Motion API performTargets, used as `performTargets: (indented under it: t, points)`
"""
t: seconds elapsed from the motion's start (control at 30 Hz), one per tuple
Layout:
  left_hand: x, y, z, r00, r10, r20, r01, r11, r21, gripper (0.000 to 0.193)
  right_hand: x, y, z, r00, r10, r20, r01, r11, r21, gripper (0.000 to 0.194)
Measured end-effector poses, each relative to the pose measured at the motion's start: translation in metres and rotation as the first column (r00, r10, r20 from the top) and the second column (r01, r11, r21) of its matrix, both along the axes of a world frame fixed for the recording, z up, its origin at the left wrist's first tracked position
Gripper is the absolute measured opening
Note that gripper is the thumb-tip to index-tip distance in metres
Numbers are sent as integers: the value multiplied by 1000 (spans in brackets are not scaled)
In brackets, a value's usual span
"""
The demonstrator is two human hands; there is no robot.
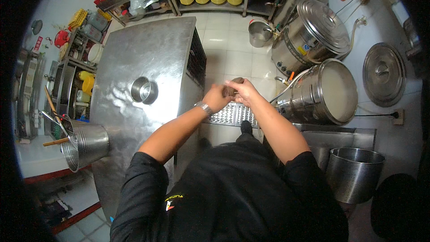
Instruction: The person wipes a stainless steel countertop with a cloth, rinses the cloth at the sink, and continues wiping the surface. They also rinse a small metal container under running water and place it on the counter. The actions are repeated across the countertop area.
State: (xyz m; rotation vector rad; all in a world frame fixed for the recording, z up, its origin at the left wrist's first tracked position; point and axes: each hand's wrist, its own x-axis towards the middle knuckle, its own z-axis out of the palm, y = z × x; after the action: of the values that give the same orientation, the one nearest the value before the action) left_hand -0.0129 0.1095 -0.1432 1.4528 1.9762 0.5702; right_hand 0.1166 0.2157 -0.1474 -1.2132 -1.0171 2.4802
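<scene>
Before my body, over the floor beside the table, my left hand and my right hand come together around a small brownish-grey object. Its kind is unclear, as fingers cover part of it and the area is a little blurred. My right thumb and fingers grip it from the right, while the left fingers close on its other side. A metal watch sits on my left wrist. To the left of my hands, a round stainless steel container stands on the steel table.
Tall steel boilers line the right side, one open boiler holding cloudy liquid. A perforated steel pot stands lower right. A steel bucket rests on the floor ahead. A metal grate lies below my hands. Another bucket holds utensils at left.
</scene>
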Motion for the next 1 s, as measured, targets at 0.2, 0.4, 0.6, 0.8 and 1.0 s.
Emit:
performTargets:
  t: [0.2,0.4,0.6,0.8,1.0]
  points:
    - [-13,-39,24,926,229,300,-194,971,-142,36,17,-17,1,993,103,61,-120,838,532,91]
    - [-28,-57,25,843,380,382,-382,921,-73,32,32,-38,14,932,348,99,-308,619,723,91]
    - [-27,-64,52,82,438,895,-478,805,-351,23,58,-29,-14,843,219,491,-537,373,756,59]
    - [-14,-69,81,237,204,950,-266,954,-138,21,94,-27,-54,840,70,538,-539,220,813,45]
    - [-25,-47,66,72,346,935,-476,836,-273,23,107,-29,-51,857,31,515,-515,59,855,41]
